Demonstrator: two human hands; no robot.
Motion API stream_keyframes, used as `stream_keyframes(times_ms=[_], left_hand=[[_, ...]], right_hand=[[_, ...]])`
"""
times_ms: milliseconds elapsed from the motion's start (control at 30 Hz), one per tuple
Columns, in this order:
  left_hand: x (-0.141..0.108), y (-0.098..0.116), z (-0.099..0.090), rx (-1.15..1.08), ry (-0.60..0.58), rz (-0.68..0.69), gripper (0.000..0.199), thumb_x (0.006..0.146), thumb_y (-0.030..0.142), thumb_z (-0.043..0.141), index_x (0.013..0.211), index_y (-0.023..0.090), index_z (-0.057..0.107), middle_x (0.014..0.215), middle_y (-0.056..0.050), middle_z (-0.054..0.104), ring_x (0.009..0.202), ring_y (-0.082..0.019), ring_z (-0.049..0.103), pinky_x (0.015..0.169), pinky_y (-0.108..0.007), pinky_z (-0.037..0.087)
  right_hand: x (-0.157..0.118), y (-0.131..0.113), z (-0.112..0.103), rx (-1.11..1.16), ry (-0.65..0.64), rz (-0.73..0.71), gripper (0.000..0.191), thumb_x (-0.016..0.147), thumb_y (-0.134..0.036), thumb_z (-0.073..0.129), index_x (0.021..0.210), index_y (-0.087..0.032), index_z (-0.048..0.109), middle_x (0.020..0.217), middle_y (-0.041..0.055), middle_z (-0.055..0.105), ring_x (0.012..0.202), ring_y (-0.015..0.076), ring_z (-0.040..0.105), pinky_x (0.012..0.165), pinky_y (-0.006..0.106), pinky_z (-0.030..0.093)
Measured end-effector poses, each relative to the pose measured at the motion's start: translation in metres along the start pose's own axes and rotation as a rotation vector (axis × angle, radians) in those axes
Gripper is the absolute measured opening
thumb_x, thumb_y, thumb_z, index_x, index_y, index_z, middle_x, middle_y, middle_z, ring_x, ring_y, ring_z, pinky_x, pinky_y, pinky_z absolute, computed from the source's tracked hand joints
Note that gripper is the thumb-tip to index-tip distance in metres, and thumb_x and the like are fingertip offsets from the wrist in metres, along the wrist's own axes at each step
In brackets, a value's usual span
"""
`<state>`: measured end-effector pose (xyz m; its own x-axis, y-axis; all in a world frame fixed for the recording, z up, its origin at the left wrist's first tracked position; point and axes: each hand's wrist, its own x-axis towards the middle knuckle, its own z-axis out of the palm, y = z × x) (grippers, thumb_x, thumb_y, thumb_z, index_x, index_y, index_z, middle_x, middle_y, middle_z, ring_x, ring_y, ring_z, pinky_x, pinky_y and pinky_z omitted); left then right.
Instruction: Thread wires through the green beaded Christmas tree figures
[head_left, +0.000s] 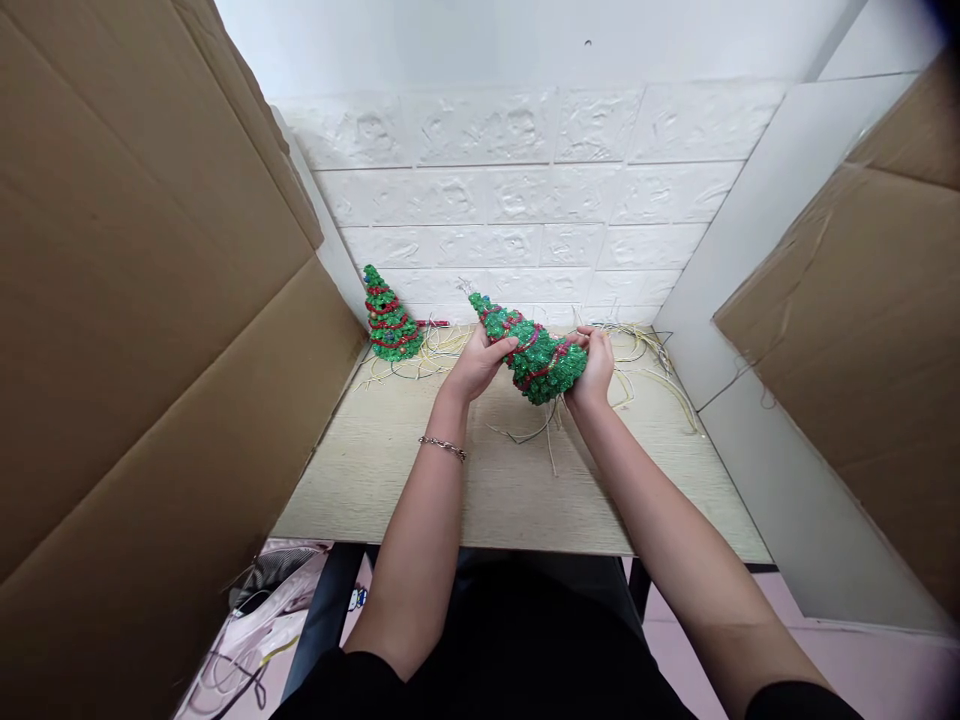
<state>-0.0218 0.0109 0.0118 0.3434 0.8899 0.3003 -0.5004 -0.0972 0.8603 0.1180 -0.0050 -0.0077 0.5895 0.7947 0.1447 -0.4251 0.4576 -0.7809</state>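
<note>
A green beaded Christmas tree (534, 352) with red garland leans to the left above the table, its wire star at the upper left tip. My left hand (481, 362) grips its upper part, thumb lying across the front. Against the wide base, on the right, my right hand (596, 365) cups the tree with bent fingers, partly hidden behind it. Thin pale wires dangle below the base. To the left, a second beaded tree (391, 325) stands upright, touched by neither hand.
Pale and dark wires (442, 352) lie along the back of the wooden table (390, 470), with more wires (660, 375) at the right. A red stick-like item (433, 323) lies beside the standing tree. Cardboard panels (150, 350) flank both sides; a white brick-pattern wall (525, 190) rises behind.
</note>
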Motion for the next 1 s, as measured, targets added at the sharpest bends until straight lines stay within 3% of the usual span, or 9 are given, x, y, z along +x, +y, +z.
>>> stream_keyframes(times_ms=[333, 567, 733, 1000], left_hand=[[-0.0030, 0.0056, 0.0046, -0.046, -0.009, -0.031, 0.037, 0.060, 0.018, 0.074, 0.093, 0.018, 0.056, 0.085, -0.003, 0.061, 0.079, -0.015, 0.056, 0.081, -0.031, 0.040], [-0.0013, 0.0008, 0.0006, -0.049, -0.051, -0.012, 0.037, 0.064, 0.026, 0.073, 0.096, 0.019, 0.056, 0.090, -0.003, 0.061, 0.084, -0.015, 0.057, 0.078, -0.029, 0.040], [-0.0028, 0.0016, 0.0001, -0.095, -0.033, -0.036, 0.038, 0.065, 0.031, 0.072, 0.097, 0.020, 0.055, 0.098, -0.005, 0.061, 0.095, -0.018, 0.055, 0.085, -0.031, 0.039], [0.0005, 0.0000, 0.0030, -0.221, 0.042, -0.022, 0.018, 0.076, 0.023, 0.058, 0.093, 0.021, 0.055, 0.093, -0.003, 0.059, 0.087, -0.014, 0.055, 0.083, -0.030, 0.040]], right_hand=[[0.0011, -0.0017, -0.0009, -0.005, 0.033, 0.064, 0.019, 0.081, -0.036, 0.039, 0.079, -0.019, 0.046, 0.060, -0.0053, 0.053, 0.048, 0.0093, 0.050, 0.052, 0.024, 0.040], [0.0004, -0.0024, -0.0004, 0.019, 0.041, 0.073, 0.017, 0.081, -0.031, 0.038, 0.077, -0.018, 0.048, 0.058, -0.0052, 0.053, 0.050, 0.0093, 0.051, 0.052, 0.024, 0.041], [-0.0004, -0.0029, 0.0004, 0.023, 0.038, 0.083, 0.015, 0.080, -0.031, 0.039, 0.078, -0.018, 0.048, 0.058, -0.0055, 0.054, 0.048, 0.0090, 0.050, 0.050, 0.023, 0.040], [0.0006, -0.0006, -0.0001, -0.019, 0.014, 0.024, 0.023, 0.081, -0.040, 0.040, 0.079, -0.019, 0.046, 0.060, -0.0052, 0.053, 0.051, 0.0099, 0.052, 0.053, 0.025, 0.040]])
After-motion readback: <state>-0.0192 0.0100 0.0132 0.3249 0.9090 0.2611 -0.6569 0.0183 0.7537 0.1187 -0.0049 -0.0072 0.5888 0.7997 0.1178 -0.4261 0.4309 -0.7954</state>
